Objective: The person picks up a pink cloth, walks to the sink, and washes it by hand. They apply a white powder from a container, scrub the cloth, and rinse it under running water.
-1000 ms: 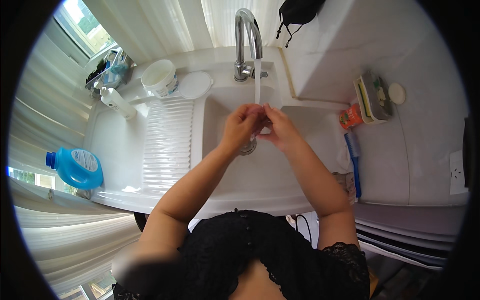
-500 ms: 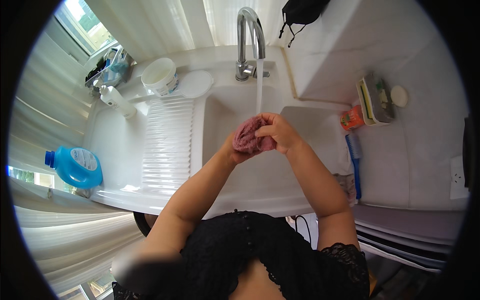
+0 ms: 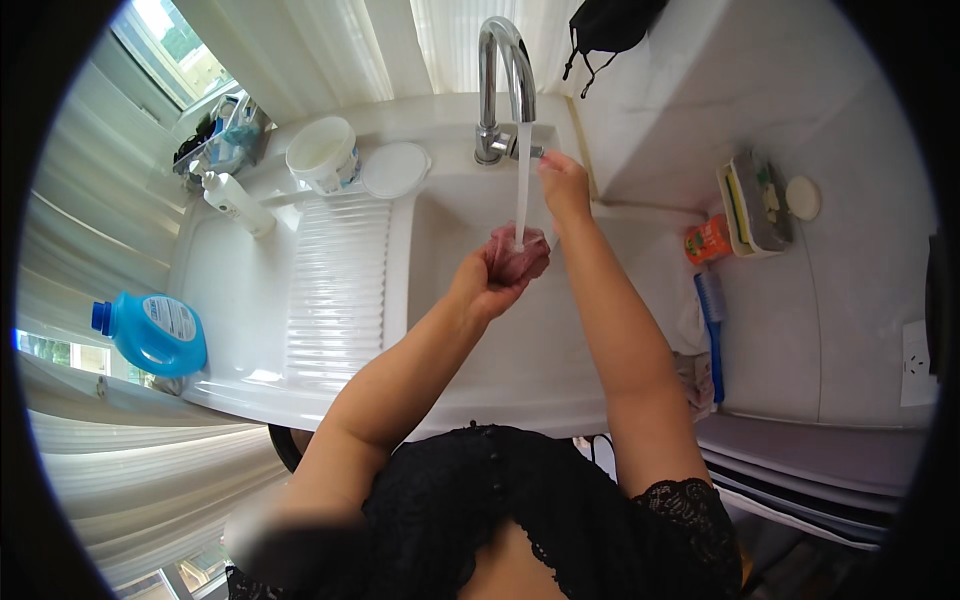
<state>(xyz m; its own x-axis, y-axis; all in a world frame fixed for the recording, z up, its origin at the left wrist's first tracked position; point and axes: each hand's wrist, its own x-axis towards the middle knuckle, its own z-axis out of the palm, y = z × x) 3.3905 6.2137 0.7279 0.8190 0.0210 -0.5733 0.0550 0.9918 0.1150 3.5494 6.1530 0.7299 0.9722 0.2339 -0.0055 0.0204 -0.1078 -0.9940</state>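
My left hand (image 3: 483,288) is closed on a bunched pink cloth (image 3: 517,256), holding it over the white sink basin (image 3: 428,262). A stream of water (image 3: 523,185) from the chrome faucet (image 3: 488,90) runs straight onto the cloth. Up at the faucet's side, my right hand (image 3: 566,188) has its fingertips closed on the small lever handle (image 3: 534,153).
Left of the basin is a ribbed washboard (image 3: 338,280). A white tub (image 3: 322,155), a round lid (image 3: 396,170), a white bottle (image 3: 238,204) and a blue detergent jug (image 3: 150,333) stand around it. At the right lie a blue brush (image 3: 711,330) and an orange can (image 3: 708,240).
My right hand has let go of the cloth and moved up to the faucet lever. My left hand has shifted slightly right and up, bringing the cloth under the water.
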